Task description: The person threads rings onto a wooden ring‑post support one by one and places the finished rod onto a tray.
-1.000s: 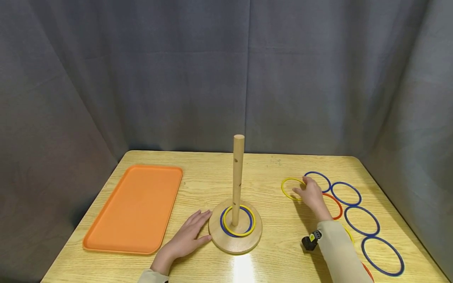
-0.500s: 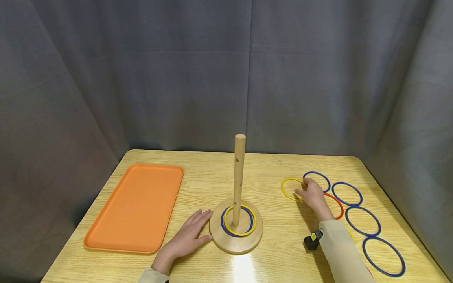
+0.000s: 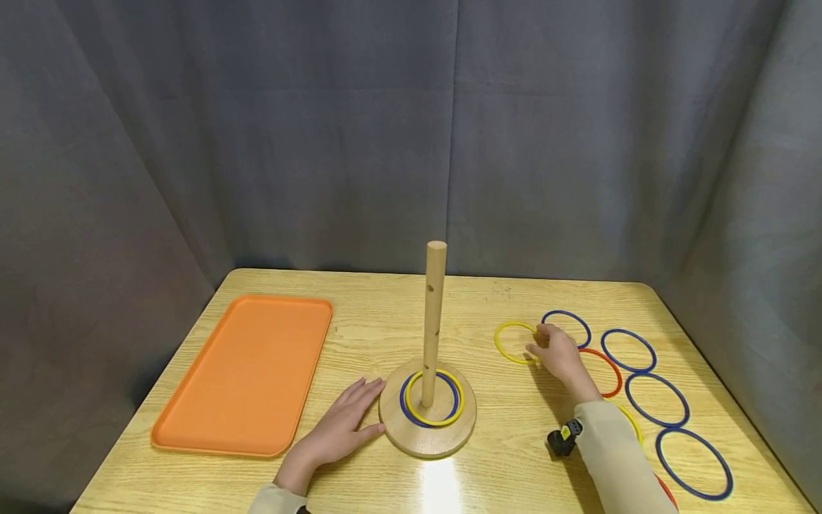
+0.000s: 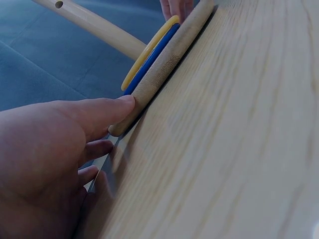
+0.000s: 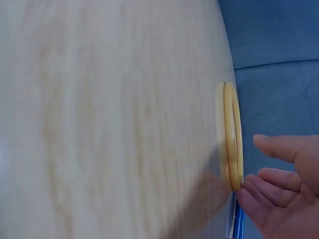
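My right hand (image 3: 561,355) is over the table's right half, fingertips at the near-right rim of a flat yellow ring (image 3: 512,323). In the right wrist view its thumb stands apart from that yellow ring (image 5: 230,134), while the other fingertips meet its end. A blue ring (image 3: 565,312) lies just behind this hand, partly covered by it. My left hand (image 3: 340,428) rests with extended fingers against the round wooden base (image 3: 427,446) of a peg stand; the thumb (image 4: 117,102) touches the base's edge. Around the upright peg (image 3: 433,307) lie a yellow ring (image 3: 462,403) and a blue ring (image 3: 402,401).
An orange tray (image 3: 250,371) lies on the left. Beyond my right arm are more blue rings (image 3: 687,410) and a red ring (image 3: 618,375). My right sleeve (image 3: 613,450) partly covers another yellow ring (image 3: 636,425) and red ring (image 3: 668,492). Grey curtains (image 3: 334,143) surround the table.
My right hand has shifted left, and the yellow ring at its fingertips and the blue ring behind it have slid left too. The left hand stays against the base.
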{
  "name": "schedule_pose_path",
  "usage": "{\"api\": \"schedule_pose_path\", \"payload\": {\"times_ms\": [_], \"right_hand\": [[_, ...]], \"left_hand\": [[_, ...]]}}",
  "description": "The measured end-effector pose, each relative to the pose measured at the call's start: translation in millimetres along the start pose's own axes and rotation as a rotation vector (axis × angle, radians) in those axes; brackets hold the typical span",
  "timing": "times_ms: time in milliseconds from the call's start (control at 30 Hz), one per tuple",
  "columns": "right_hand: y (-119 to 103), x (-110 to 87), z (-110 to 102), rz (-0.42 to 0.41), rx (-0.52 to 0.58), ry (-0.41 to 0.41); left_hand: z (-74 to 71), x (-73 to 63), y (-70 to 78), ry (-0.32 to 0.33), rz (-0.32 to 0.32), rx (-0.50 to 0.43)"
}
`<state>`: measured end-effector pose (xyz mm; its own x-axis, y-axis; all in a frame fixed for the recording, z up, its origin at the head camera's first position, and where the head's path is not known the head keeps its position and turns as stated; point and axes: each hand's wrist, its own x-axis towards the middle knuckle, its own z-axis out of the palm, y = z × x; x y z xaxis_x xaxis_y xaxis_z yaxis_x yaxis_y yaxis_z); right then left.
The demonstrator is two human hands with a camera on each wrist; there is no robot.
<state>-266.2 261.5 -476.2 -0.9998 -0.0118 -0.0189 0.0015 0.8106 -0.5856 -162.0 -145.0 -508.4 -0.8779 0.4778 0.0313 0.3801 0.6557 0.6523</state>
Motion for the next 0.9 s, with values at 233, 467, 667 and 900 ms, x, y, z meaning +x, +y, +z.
{"api": "schedule_pose_path", "payload": {"times_ms": [233,467,667,900], "right_hand": [[2.9,2.4,1.4,0.015,0.000,0.032],[0.7,2.5,3.7,0.116,0.058,0.044],[-4.3,0.0,5.0,0.158,0.049,0.070],[-4.8,-1.4,6.5,0.170,0.056,0.084]], "left_hand": [[-0.2,-0.5,0.1,-0.002,-0.002,-0.001],[-0.5,0.0,0.3,0.000,0.004,0.007],[-0.8,0.2,1.6,-0.001,0.000,0.002],[-0.3,-0.2,1.4,-0.002,-0.010,-0.001]]}}
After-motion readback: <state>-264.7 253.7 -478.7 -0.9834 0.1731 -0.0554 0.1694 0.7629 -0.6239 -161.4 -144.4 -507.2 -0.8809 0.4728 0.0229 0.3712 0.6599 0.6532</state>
